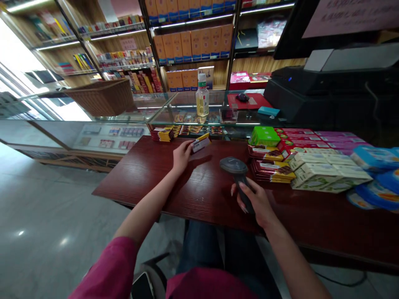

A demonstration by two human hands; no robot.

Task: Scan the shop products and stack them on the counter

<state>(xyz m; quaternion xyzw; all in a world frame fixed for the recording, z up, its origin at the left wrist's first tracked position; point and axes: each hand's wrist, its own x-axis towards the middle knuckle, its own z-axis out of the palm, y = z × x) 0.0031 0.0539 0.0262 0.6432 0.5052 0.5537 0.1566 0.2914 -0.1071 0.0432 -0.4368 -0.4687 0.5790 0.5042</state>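
Note:
My left hand (181, 154) is closed on a small white and yellow box (201, 143), held just above the dark red wooden table (146, 174). My right hand (254, 199) grips the handle of a black barcode scanner (234, 167), whose head points toward the box. A stack of similar yellow and dark boxes (162, 133) lies at the table's far edge, beyond my left hand.
Stacked brown packets (271, 164), white cartons (324, 171), a green box (264, 135), red and pink cartons (314, 138) and blue packs (378, 174) crowd the table's right side. A glass counter (187, 110) behind holds a bottle (202, 96), a basket (102, 96) and a till (314, 89).

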